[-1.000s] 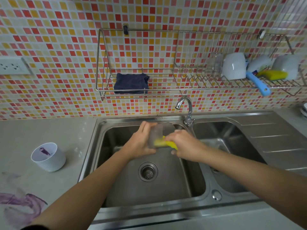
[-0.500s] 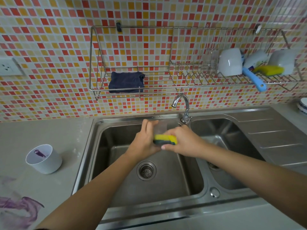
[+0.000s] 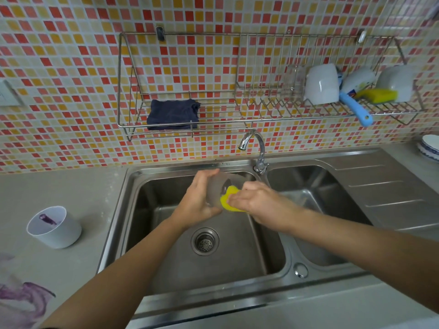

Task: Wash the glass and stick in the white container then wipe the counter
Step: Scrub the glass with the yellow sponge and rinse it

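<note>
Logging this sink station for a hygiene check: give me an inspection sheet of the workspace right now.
Surface: grey counter with purple stain at near left.
Job's things: glass over the left basin; white container on the counter, purple stick inside.
Clutter: dark cloth, white cups, spare sponge on wall rack.
Grippers: left hand holds glass; right hand holds yellow sponge against it.
Cables: nothing seen.
Surroundings: tiled wall, tap, wall socket.
</note>
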{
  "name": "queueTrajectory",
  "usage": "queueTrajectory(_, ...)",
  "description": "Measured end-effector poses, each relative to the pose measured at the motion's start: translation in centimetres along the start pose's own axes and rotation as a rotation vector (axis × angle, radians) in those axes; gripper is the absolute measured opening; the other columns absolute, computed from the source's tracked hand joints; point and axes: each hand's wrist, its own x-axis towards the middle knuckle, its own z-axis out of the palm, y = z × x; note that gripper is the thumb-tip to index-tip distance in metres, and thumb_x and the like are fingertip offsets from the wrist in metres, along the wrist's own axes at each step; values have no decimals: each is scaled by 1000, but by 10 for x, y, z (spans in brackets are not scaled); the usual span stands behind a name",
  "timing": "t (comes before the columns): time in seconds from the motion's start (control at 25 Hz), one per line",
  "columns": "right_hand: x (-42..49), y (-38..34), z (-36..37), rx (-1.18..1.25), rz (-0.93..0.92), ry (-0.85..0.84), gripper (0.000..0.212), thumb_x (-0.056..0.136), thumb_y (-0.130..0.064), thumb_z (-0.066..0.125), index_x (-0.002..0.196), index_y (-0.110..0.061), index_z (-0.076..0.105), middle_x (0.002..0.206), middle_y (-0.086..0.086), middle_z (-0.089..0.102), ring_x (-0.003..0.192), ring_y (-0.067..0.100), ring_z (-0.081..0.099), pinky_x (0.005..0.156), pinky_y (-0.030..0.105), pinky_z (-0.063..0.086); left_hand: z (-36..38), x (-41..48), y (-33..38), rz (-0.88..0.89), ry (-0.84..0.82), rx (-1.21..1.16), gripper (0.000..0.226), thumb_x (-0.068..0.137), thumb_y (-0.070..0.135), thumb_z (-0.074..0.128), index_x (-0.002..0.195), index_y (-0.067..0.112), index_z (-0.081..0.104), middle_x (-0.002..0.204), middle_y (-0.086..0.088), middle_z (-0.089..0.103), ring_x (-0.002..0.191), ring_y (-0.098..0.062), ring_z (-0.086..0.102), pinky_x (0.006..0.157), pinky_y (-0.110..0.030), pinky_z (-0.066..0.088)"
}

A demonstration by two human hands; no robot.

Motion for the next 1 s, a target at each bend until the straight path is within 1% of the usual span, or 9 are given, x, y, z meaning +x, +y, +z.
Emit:
queueTrajectory(0.08,-1,-7,-4,354,275,-54,43,66,-16,81,107,-17,70,103,-2,72,81,20,58,76,26,47,5,-1,-2,8,96,-1,91,59,19,89,131,0,37,126,-5,41,115,0,40,96,1,28)
queueTrajectory(0.12,-1,-8,-5,379,288,-105,42,67,-19,81,108,-18,70,103,-2,72,82,19,57,77,26,46,9,-1,-1,17,136,6,92,58,19,90,130,-1,36,125,-5,40,115,1,38,97,1,27)
queueTrajectory(0.28,-1,7,2,-169,-24,-75,20,65,-9,68,80,-21,69,76,-11,69,66,16,53,64,26,46,28,-3,6,5,167,-33,89,60,20,86,129,12,31,125,-6,39,117,-10,42,102,-17,37)
queueTrajectory(0.36,-4,16,-4,-353,-135,-52,10,67,-13,64,67,-23,65,66,-11,62,66,14,51,65,25,36,23,-2,5,-85,56,-119,91,61,23,83,134,13,29,132,-4,37,124,-14,43,103,-34,43)
queueTrajectory(0.4,-6,20,-5,-438,-214,-45,12,69,-13,63,63,-23,63,64,-11,59,67,14,50,65,25,35,19,-2,4,-106,-33,-147,97,60,25,83,138,19,25,137,-2,35,129,-14,40,105,-36,42)
queueTrajectory(0.52,-10,30,-8,-540,-357,-13,19,79,-8,61,65,-21,62,67,-9,57,71,15,51,66,26,40,12,0,7,-75,-179,-103,106,60,21,84,145,25,20,146,3,35,134,-6,35,110,-22,32)
queueTrajectory(0.72,-7,16,5,-307,-112,28,13,65,-18,75,75,-21,68,78,-9,69,72,16,56,64,27,45,30,0,17,-133,79,-122,89,61,12,85,136,11,36,130,6,44,118,-1,44,94,0,30)
queueTrajectory(0.84,-8,6,16,-164,-12,8,11,64,-22,77,73,-21,70,72,-10,69,66,16,55,62,24,45,44,-4,17,-201,140,-173,92,62,9,85,137,9,32,133,1,40,119,-4,43,94,-2,32)
queueTrajectory(1.0,-16,27,5,-409,-155,-52,9,68,-21,60,68,-25,68,68,-13,66,70,12,52,65,26,39,32,-3,11,-176,-84,-278,95,66,5,80,140,26,25,140,-2,35,121,-13,50,87,-19,51)
